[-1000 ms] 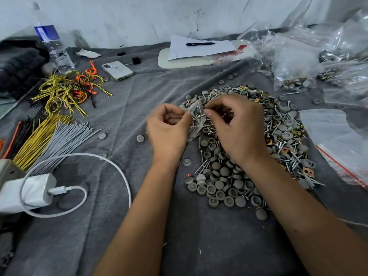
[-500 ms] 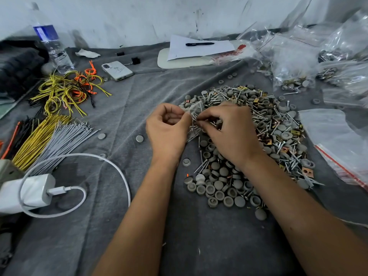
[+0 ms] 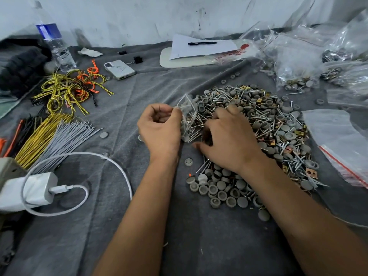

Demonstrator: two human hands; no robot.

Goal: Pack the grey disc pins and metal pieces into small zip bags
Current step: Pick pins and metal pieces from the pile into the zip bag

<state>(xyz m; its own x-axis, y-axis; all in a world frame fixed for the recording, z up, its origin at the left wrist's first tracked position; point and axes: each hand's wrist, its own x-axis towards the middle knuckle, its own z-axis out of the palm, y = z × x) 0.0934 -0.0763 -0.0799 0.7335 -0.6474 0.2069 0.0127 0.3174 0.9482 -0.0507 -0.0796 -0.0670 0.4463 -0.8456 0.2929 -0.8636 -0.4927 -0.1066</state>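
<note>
Here we hold a small zip bag (image 3: 188,116) up with our left hand (image 3: 161,128). The fingers are curled in, and the fingertips and thumb pinch the bag's top edge. The bag hangs to the right of that pinch, tilted, and we can see a few screws and grey bits inside it.

Our right hand (image 3: 229,140) lies palm down, just right of the bag. Its fingers are bent and dig into the pile of grey disc pins and metal pieces (image 3: 258,136). The thumb sticks out to the left along the cloth. We cannot tell if the fingers have got hold of anything, because they hide what is under them.

The pile spreads out under and past the right hand on the grey cloth (image 3: 139,226). Farther right of the pile lies a flat stack of empty zip bags (image 3: 338,144) with red strips. Far behind them sit clear bags (image 3: 296,62), some with parts inside.
</note>
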